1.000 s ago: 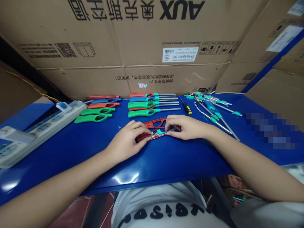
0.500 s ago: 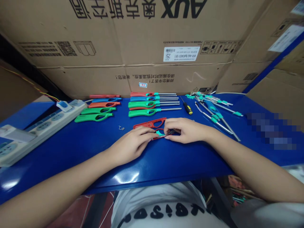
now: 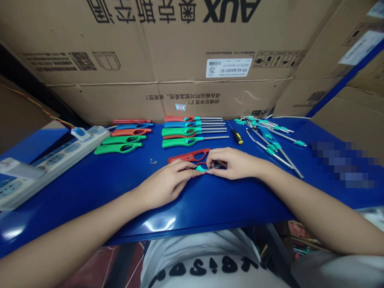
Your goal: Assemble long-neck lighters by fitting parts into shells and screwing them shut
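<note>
Between my two hands lies a red lighter shell half (image 3: 201, 163), mostly covered by my fingers. A small teal trigger piece (image 3: 199, 168) shows inside it. My left hand (image 3: 168, 180) closes its thumb and fingers on the shell's left part. My right hand (image 3: 232, 163) pinches at the right part, where a bit of metal rod (image 3: 220, 165) shows under the fingers. Just behind them another red shell half (image 3: 189, 156) lies on the table. What exactly sits under the fingertips is hidden.
Assembled lighters (image 3: 195, 141) lie in a row behind, with empty handle shells (image 3: 118, 149) to their left. A screwdriver (image 3: 237, 135) and a pile of metal rods with teal parts (image 3: 271, 146) lie right. Small metal pieces (image 3: 153, 161) and a power strip (image 3: 54, 168) are left.
My right hand's fingertips have shifted slightly over the red shell half. My left hand stays almost in the same place.
</note>
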Demonstrator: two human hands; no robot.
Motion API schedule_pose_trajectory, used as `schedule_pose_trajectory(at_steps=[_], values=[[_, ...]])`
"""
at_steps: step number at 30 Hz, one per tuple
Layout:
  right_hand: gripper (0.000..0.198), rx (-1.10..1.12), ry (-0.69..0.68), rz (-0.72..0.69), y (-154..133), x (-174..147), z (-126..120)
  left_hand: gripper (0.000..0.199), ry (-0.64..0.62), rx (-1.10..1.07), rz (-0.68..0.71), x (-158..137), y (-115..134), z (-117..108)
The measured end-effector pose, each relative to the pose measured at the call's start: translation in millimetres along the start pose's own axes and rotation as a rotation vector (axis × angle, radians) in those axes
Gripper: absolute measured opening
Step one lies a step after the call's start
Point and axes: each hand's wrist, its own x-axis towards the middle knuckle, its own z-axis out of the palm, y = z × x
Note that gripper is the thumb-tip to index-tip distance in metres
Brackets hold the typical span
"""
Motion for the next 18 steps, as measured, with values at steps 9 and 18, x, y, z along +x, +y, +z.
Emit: schedule_pose_trajectory(at_steps=[9,18], values=[[0.005,-0.025,-0.011,0.019,-0.2,0.6,-0.1,0.044,-0.005,-0.006,-0.011,-0.3,0.7,0.3],[0.006,-0.022,-0.005,0.015,0.9,1.6,0.8,0.033,0.001,-0.029,-0.026,1.4,3.3,0.1]])
